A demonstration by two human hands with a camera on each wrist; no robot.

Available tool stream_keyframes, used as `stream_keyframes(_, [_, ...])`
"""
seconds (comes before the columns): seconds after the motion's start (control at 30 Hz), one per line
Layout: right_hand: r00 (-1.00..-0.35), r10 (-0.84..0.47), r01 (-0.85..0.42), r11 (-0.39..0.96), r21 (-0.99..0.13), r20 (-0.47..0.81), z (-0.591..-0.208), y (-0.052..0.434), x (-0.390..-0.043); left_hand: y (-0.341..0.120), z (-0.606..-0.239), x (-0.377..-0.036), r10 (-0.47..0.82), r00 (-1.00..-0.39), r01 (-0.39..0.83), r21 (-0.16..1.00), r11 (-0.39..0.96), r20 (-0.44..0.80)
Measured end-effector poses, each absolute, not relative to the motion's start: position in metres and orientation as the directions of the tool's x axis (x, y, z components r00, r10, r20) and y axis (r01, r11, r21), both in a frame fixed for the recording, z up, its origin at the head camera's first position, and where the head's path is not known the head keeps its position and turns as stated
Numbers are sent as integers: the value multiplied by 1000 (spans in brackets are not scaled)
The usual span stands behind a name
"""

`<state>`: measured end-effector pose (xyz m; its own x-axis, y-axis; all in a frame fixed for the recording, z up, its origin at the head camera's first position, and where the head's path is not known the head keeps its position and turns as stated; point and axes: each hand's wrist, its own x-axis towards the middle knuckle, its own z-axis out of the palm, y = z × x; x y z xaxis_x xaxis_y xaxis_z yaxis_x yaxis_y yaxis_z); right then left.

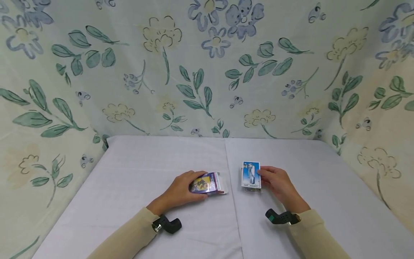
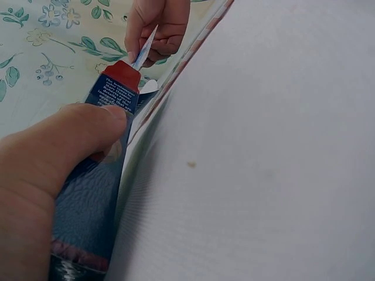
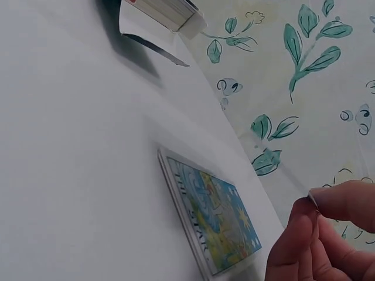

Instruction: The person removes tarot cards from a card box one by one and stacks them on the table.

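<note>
My left hand [image 1: 185,189] grips an opened tarot card box [image 1: 202,184], thumb on one side of it. The box lies close over the cloth, its open end towards the right, with a red flap [image 2: 122,75] standing out. Between thumb and fingertips, my right hand [image 1: 279,185] pinches a tarot card [image 1: 249,176] by its right edge; its blue picture shows a pale figure. Below that card is a small pile of tarot cards [image 3: 220,219], with a Star card on top. In the right wrist view, cards show inside the box's open end [image 3: 170,13].
White cloth [image 1: 155,158] covers the table, with a seam running front to back between the hands. Floral fabric [image 1: 207,93] hangs behind the table and along both sides. Each wrist wears a black strap with a camera mount [image 1: 169,225].
</note>
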<state>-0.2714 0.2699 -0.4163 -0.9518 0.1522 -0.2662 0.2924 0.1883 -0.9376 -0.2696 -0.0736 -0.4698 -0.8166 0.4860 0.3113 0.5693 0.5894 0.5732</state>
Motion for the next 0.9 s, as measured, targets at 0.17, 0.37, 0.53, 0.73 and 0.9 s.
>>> stream_keyframes(0.17, [-953, 173, 285, 230, -931, -249, -418, 273, -274, -74, -470, -270, 483, -821, 563, 574, 595, 304])
stream_keyframes(0.37, [-946, 200, 304, 280, -911, -254, -422, 273, -276, -74, -470, -270, 485, -820, 564, 570, 597, 303])
stream_keyframes(0.53, [-941, 208, 321, 301, -898, -267, -425, 273, -277, -74, -470, -270, 486, -817, 569, 572, 590, 311])
stream_keyframes(0.73, [-932, 238, 340, 317, -885, -273, -426, 273, -280, -74, -471, -271, 491, -814, 574, 565, 593, 311])
stream_keyframes(0.9, [-930, 260, 342, 366, -865, -258, -425, 271, -280, -74, -471, -271, 491, -814, 573, 564, 595, 310])
